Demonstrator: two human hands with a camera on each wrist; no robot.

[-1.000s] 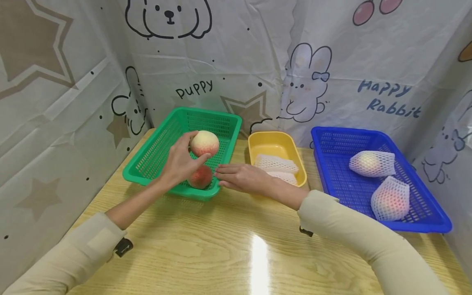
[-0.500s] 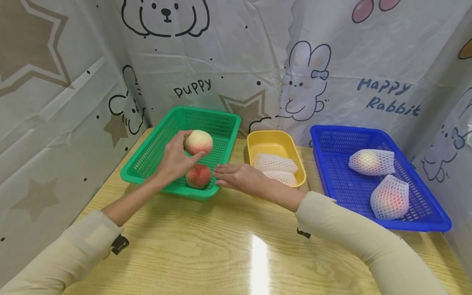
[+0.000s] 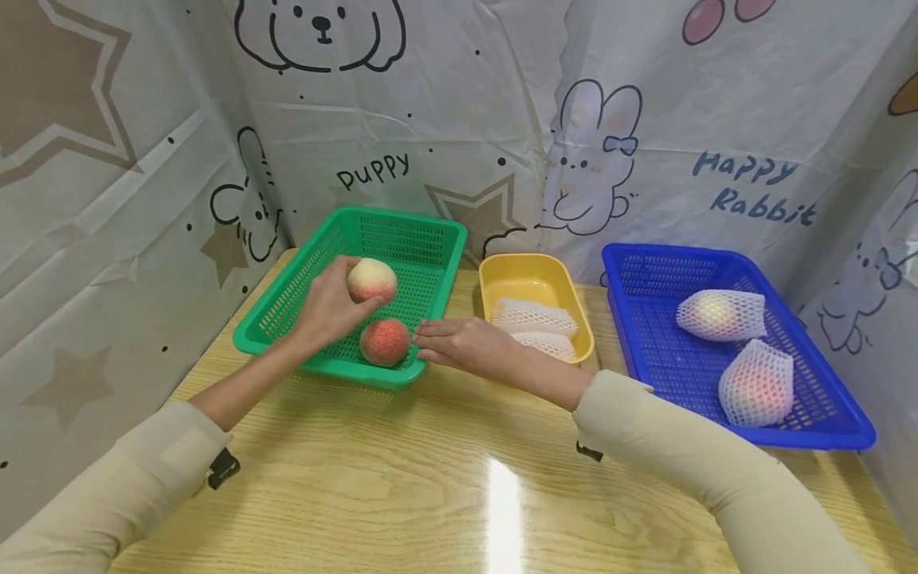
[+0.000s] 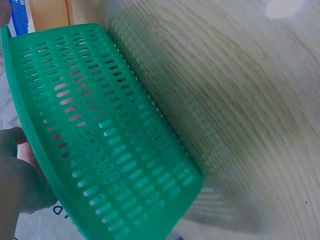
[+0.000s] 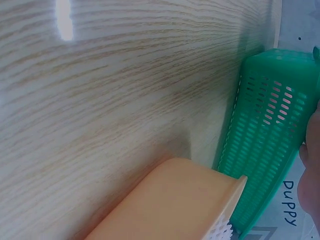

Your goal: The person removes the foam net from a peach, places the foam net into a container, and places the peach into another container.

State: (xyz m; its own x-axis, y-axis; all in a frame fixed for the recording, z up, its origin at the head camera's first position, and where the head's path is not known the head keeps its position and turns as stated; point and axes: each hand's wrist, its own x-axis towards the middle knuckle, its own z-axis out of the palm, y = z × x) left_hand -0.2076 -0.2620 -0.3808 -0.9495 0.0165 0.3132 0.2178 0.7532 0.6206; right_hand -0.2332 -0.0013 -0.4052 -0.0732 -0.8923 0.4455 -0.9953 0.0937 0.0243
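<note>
In the head view my left hand grips a pale yellow peach with a pink underside, inside the green basket. Its thumb lies along the peach's lower side and the fingers are at the far left. Just in front, a redder peach lies in the basket's near corner. My right hand has its fingers stretched out straight, tips right at the basket's right rim near that red peach. From the left wrist, the basket's slotted wall hides most of what the left hand holds.
Right of the green basket, a yellow tray holds white foam net sleeves. Farther right, a blue basket contains two net-wrapped peaches, one behind and one in front. A patterned cloth hangs behind the wooden table.
My left hand has moved left and slightly down with the pale peach, uncovering more of the red one. The right hand has stayed at the basket's rim.
</note>
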